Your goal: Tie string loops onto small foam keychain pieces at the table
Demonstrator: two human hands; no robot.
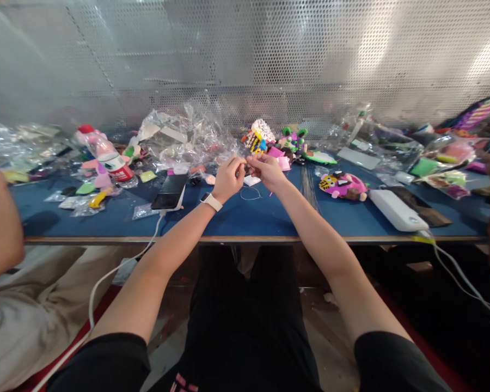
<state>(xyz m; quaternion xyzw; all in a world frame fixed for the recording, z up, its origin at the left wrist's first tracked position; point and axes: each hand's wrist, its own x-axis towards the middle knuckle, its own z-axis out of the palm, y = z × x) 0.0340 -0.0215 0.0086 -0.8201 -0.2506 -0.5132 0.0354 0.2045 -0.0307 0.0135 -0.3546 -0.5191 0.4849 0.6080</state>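
My left hand (230,178), with a pale watch on its wrist, has its fingers curled in a pinch. My right hand (268,171) meets it fingertip to fingertip above the blue table, also pinching. Whatever lies between the fingers is too small to make out. Just below the hands shows a loop of thin, pale wire or thread (251,197); whether it runs up into the fingers is unclear. Behind them sits a colourful beaded clay figure (259,136). A bundle of thin strands (308,188) lies right of my right hand.
A phone (170,191) with a white cable lies left, near a red-labelled bottle (118,167). Clear plastic bags (183,136) crowd the back edge. Rightward are a pink clay figure (343,185) and a white power bank (398,209). Other people's arms show at both sides.
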